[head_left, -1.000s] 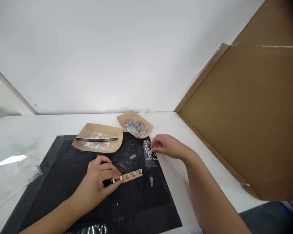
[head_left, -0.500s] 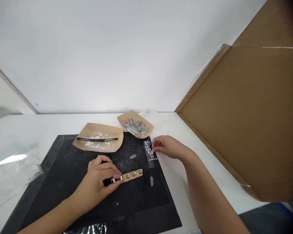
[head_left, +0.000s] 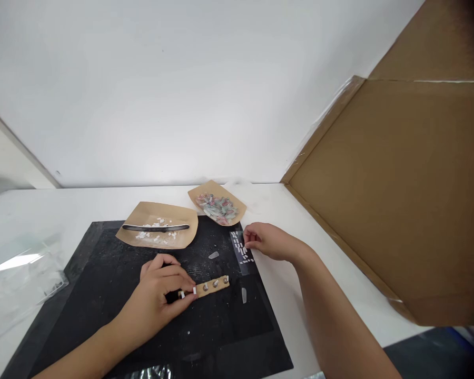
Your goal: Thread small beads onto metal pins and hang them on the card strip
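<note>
We found the black mat (head_left: 102, 295) open near us; two paper trays (head_left: 158, 231) and the cardboard wall (head_left: 398, 200) hemmed the far and right sides.

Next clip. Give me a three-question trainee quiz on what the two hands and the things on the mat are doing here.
1. True or false: the left hand presses on the small brown strip on the black mat.
2. The right hand has its fingertips at which thing? A) the dark sheet of white stickers B) a pair of scissors C) a glass bottle
3. Fill in: the long dark bar lies on a piece of brown ____.

Key: 1 true; 2 A; 3 paper.
</note>
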`<state>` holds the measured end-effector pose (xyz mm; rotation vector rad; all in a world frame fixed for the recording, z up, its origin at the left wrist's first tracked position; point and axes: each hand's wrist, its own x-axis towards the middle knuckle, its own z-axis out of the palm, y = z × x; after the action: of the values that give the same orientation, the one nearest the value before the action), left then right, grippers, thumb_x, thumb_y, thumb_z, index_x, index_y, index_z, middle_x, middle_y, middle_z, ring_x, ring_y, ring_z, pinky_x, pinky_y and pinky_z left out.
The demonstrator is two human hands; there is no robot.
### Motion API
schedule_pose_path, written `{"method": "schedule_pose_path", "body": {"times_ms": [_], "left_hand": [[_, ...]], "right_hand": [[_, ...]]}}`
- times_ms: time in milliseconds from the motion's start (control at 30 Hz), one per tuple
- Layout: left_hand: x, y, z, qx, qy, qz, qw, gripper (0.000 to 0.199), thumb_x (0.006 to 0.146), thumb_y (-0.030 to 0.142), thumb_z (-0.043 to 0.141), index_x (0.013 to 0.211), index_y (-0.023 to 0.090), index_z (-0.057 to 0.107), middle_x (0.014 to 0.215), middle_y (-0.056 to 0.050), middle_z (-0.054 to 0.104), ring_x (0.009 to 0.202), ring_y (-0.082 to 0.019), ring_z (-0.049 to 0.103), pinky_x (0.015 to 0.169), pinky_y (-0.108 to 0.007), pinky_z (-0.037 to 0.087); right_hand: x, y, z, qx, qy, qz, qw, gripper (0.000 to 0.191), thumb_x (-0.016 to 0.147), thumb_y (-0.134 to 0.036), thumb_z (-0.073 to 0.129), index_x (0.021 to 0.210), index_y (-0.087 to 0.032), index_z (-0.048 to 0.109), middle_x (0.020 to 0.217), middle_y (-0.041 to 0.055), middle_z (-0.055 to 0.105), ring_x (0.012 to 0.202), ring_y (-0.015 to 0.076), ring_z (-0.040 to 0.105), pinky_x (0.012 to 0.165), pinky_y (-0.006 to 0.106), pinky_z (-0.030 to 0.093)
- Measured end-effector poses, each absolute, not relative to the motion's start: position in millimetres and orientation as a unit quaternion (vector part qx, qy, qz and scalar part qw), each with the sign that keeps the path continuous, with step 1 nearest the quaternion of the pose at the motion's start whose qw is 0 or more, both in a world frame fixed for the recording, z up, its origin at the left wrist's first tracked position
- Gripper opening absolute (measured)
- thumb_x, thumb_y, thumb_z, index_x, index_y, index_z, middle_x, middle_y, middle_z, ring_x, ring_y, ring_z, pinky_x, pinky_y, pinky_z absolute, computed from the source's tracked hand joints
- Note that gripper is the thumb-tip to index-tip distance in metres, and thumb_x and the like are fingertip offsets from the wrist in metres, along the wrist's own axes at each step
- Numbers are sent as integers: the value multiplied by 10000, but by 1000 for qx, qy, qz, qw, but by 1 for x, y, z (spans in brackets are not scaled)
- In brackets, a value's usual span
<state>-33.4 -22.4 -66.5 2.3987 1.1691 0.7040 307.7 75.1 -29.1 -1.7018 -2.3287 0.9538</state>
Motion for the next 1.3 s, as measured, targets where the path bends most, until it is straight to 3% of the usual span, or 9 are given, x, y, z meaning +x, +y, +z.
{"method": "schedule_pose_path", "body": {"times_ms": [300, 700, 900, 1100, 1300], "left_hand": [[-33, -24, -63, 849, 429, 243, 190, 36, 927, 338, 763, 936, 369, 780, 1008, 51, 794, 1071, -259, 580, 923, -447, 395], [-33, -23, -64, 851, 428, 239, 190, 33, 932, 371, 747, 933, 357, 776, 998, 29, 792, 1074, -268, 585, 924, -454, 401], [-34, -23, -61, 854, 421, 232, 197, 95, 935, 343, 730, 1025, 314, 737, 1028, -8, 763, 1122, -267, 579, 970, -459, 407], [-26, -28, -59, 844, 425, 260, 198, 291, 902, 327, 760, 1178, 285, 678, 1141, -49, 735, 1249, -301, 537, 1049, -488, 391], [-17, -30, -58, 853, 402, 277, 186, 256, 951, 317, 712, 1200, 280, 667, 1140, -40, 740, 1239, -278, 555, 1047, -466, 353]], "right_hand": [[310, 75, -32, -559, -763, 315, 72, 107, 891, -300, 679, 976, -236, 668, 856, 7, 733, 738, 186, 644, 639, 286, 435], [303, 70, -21, -559, -771, 301, 57, 83, 907, -270, 644, 875, -217, 699, 882, 39, 745, 771, 199, 660, 673, 305, 467], [299, 66, -16, -570, -773, 275, 49, 119, 935, -274, 597, 846, -216, 651, 919, 47, 722, 780, 201, 616, 664, 304, 432], [298, 63, -14, -568, -777, 268, 52, 125, 945, -285, 582, 859, -217, 642, 933, 53, 715, 786, 208, 604, 673, 314, 430], [296, 57, -11, -555, -786, 262, 76, 140, 968, -311, 576, 895, -219, 653, 922, 57, 710, 773, 213, 608, 665, 330, 431]]}}
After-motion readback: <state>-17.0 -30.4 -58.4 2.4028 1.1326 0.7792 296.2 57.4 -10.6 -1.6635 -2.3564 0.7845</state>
